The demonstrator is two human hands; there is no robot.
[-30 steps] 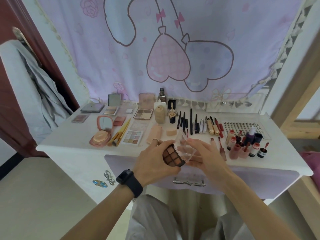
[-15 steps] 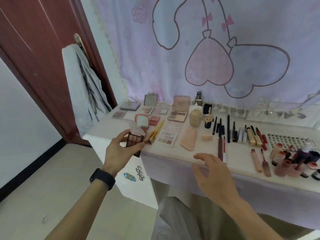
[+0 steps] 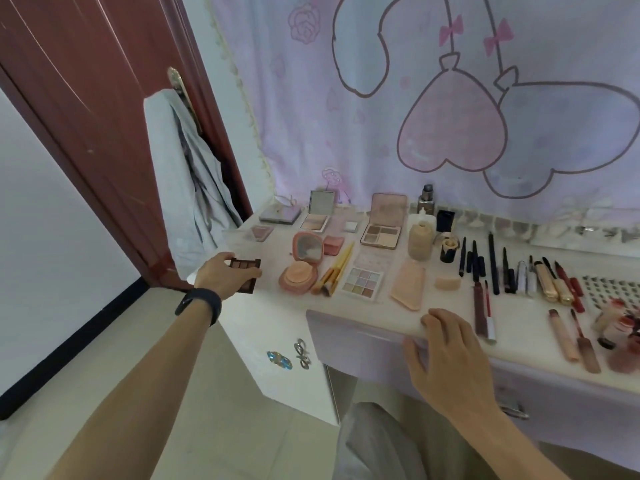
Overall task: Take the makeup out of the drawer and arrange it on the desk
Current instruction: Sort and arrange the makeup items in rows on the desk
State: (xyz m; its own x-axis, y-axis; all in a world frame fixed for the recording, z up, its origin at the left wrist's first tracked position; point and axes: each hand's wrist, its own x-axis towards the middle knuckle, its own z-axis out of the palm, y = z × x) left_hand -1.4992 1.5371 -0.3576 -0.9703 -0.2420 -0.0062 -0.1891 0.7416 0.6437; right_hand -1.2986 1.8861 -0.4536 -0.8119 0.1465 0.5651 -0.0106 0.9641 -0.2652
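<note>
While most of the makeup already lies in neat groups on the white tabletop (image 3: 519, 317), one piece is not yet set down. The left hand (image 3: 220, 277) has its fingers and thumb curled round a small dark brown eyeshadow palette (image 3: 246, 273). It holds the palette pans up at the tabletop's left front corner, just left of the round pink compact with its mirror lid raised (image 3: 300, 268). Whether the palette's far edge touches the surface cannot be told. The right hand (image 3: 446, 355) holds nothing. Its fingers are spread and relaxed, resting on the tabletop's front edge above the lavender drawer front (image 3: 349, 344).

Judging by the spread, the task is near its end. Palettes and compacts fill the left part, with gold-handled brushes (image 3: 334, 271) and a pastel square palette (image 3: 362, 284) beside them. A beige foundation bottle (image 3: 420, 237) stands behind, and a row of dark pencils and liners (image 3: 485, 265) runs across the middle. Small pink and red pots (image 3: 620, 327) crowd the right edge of view. What seems left is to set the brown palette down in the bare spot at the left corner, in line with the other palettes. The drawer's inside is out of sight, so whether more makeup waits in it cannot be said.
</note>
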